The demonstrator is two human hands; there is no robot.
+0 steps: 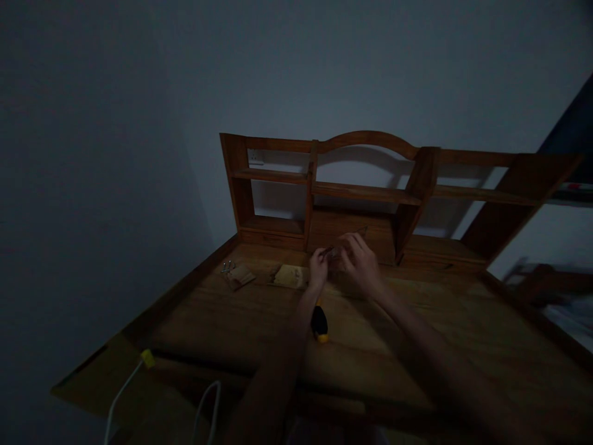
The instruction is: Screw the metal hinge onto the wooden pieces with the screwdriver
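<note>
My left hand [318, 269] is closed on a small dark object above the desk. The object's kind is hard to make out in the dim light. Against it, from the right, my right hand [360, 259] curls with its fingers bent close together, and what they pinch is too dark to name. Below my hands, a tool with a black and yellow handle [319, 322], like a screwdriver, lies on the desktop, its far end hidden by my left arm. To the left are a small wooden piece [239, 277] with shiny metal bits and a pale flat piece [290, 276].
A wooden desk [222, 321] carries a shelf unit [365, 193] along its back, against the wall. Near the front left edge is a yellow plug-like end [147, 358] on a white cable [118, 398]. A wall socket [255, 156] shows behind the left shelf.
</note>
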